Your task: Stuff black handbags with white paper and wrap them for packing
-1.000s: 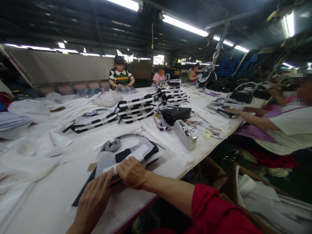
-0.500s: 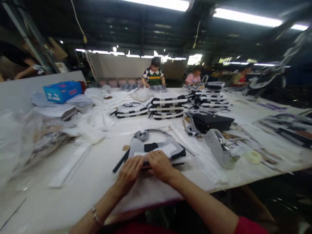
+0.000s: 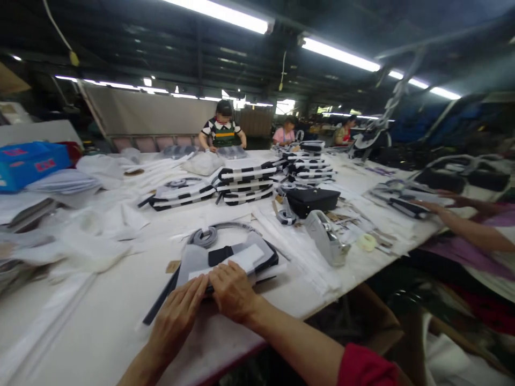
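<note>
From here I judge this bag (image 3: 193,261) light and soft, best held at its near edge, where my left hand (image 3: 179,305) and right hand (image 3: 234,291) lie half-curled, grip unclear.

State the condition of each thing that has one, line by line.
Grey bag: lying flat
Left hand: fingers on the grey bag's near edge
Right hand: beside the left hand, fingers on the same bag
Grey coil: wound up
Black bag: looks closed
Striped bundles: stacked
Tape dispenser: standing
Tape roll: lying flat
Ceiling lights: lit
</note>
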A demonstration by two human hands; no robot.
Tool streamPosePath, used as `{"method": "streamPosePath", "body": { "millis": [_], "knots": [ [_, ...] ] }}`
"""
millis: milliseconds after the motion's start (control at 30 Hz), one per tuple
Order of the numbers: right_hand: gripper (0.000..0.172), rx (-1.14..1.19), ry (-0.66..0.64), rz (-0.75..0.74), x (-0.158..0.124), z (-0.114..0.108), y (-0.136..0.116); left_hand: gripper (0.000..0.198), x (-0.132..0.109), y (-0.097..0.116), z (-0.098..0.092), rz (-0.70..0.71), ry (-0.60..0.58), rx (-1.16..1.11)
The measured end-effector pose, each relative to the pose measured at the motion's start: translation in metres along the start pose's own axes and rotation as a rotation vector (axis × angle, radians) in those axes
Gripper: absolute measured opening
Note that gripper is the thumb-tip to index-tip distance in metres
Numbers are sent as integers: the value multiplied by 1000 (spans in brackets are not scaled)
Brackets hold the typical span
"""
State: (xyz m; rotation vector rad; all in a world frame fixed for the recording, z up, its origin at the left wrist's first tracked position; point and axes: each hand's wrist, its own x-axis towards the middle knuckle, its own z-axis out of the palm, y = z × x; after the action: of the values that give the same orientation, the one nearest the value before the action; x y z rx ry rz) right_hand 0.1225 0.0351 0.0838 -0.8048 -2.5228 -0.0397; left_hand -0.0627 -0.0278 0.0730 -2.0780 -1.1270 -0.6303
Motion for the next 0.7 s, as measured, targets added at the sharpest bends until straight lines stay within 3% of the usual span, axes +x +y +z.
{"method": "streamPosePath", "body": {
  "millis": [133,233,300,367,467,567,700],
  "knots": [
    [27,35,3,34,2,2,-4,60,-1,-7,5,33,47,-15],
    [34,137,61,-20,-1,-25,8,59,-4,-10,5,32,52,-20],
    [28,178,200,6,-10,-54,28,61,-7,-11,5,3,50,-7],
    [29,183,366,168,-28,-84,59,62,-12,-11,5,-39,44,-5],
    [32,166,557,593,-68,-112,118,60,-21,-11,6,-95,39,-21],
    [32,119,475,871,-112,-112,169,57,-26,-13,6,-138,23,-9],
    [24,-57,158,928,-148,-87,200,59,-28,-16,2,-204,19,31]
  ]
}}
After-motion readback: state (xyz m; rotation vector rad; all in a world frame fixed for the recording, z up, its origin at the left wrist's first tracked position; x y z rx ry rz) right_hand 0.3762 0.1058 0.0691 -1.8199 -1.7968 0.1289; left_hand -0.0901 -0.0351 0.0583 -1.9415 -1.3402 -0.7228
